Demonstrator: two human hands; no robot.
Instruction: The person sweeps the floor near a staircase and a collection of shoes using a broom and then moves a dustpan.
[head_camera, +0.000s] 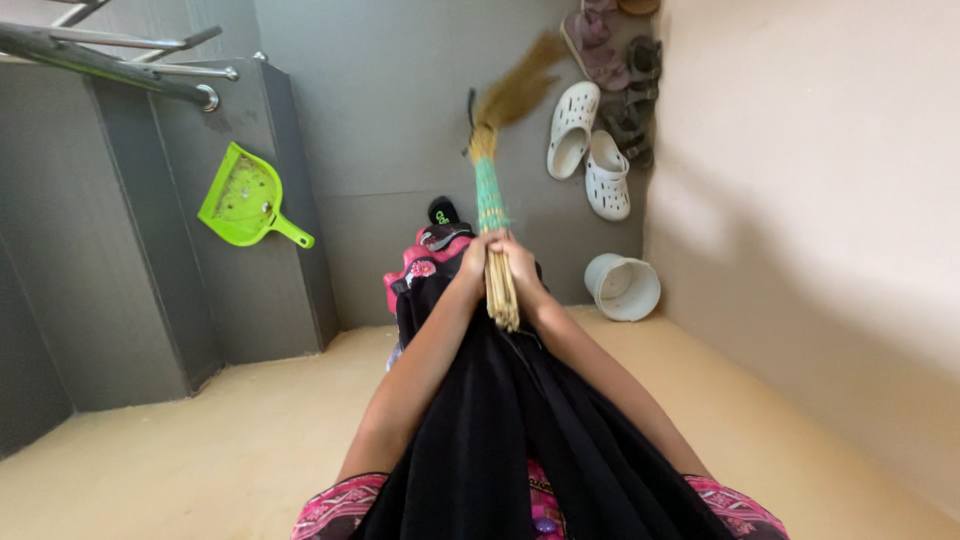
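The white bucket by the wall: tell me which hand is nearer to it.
Right. The right hand grips the broom on the side facing the white bucket; the left hand grips it on the far side.

Head cam, steep down view, close over arms, floor beyond.

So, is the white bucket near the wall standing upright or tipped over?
Tipped over. The white bucket lies on its side on the floor beside the beige wall, its round opening facing the camera; nothing shows inside.

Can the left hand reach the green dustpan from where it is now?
Probably not: the left hand grips the broom with the right hand, and the dustpan lies far to the left.
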